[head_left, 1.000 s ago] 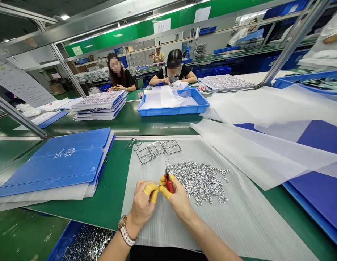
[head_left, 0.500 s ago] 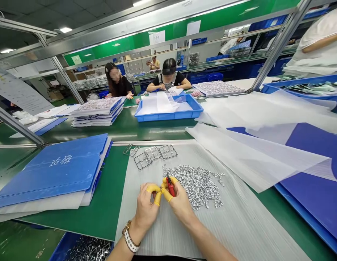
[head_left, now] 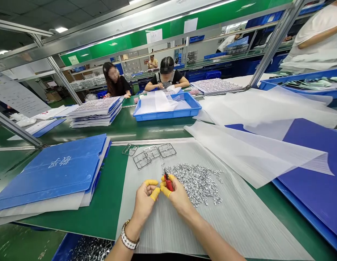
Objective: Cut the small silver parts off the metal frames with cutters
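Grips slim red cutters (head_left: 168,183) snugly in the right hand (head_left: 180,196), lower centre, over a thin, streaky white sheet (head_left: 157,228); points dark tips up-frame, long axis leaning slightly left. Holds the left hand's (head_left: 142,198) yellow-capped fingertips close together, contents too tiny to tell. Beyond, shows shiny, small bits (head_left: 198,181) heaped right of centre, wiry rectangular frames (head_left: 151,153) left of centre, then a shallow blue tray (head_left: 168,115).
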A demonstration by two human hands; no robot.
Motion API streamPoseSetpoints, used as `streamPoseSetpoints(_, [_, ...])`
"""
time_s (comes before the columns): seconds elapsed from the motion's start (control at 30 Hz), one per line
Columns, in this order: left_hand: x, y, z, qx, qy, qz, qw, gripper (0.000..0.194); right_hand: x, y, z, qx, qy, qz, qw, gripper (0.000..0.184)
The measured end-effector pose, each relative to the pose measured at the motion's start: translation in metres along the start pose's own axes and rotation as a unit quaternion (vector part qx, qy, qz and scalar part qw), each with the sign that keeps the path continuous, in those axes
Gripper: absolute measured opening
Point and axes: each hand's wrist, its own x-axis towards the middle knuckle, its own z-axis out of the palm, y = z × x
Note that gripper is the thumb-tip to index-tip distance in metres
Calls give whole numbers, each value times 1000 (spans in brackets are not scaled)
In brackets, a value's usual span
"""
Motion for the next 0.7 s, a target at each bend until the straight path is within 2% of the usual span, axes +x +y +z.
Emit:
streamPoseSetpoints(0.1, [-1, 1, -4, 49, -13, 7, 999, 20, -2, -3, -3, -54, -12, -10, 998, 24])
streamPoseSetpoints(0.17, [1, 1, -13, 120, -17, 38, 992, 16, -5, -3, -11, -154, -19, -31, 987, 23])
streamPoseSetpoints(0.23, [6, 4, -29, 250, -3, 92, 964, 16, -8, -4, -24, -298, -18, -75, 951, 24])
streamPoseSetpoints(0.3, [17, 9, -46, 369, 29, 134, 919, 19, -11, -4, -39, -423, -3, -127, 897, 26])
streamPoseSetpoints(0.37, [33, 15, -61, 423, 58, 143, 893, 20, -12, -5, -52, -492, 14, -165, 855, 26])
streamPoseSetpoints(0.43, [52, 22, -69, 457, 71, 146, 875, 20, -13, -7, -59, -517, 25, -188, 835, 25])
streamPoseSetpoints(0.53, [81, 28, -68, 513, 80, 153, 841, 17, -15, -8, -62, -512, 28, -204, 834, 26])
streamPoseSetpoints(0.63, [100, 32, -60, 554, 80, 155, 814, 13, -16, -4, -62, -482, 27, -205, 852, 26])
streamPoseSetpoints(0.7, [106, 33, -56, 572, 69, 157, 802, 17, -16, 2, -64, -450, 38, -205, 868, 26])
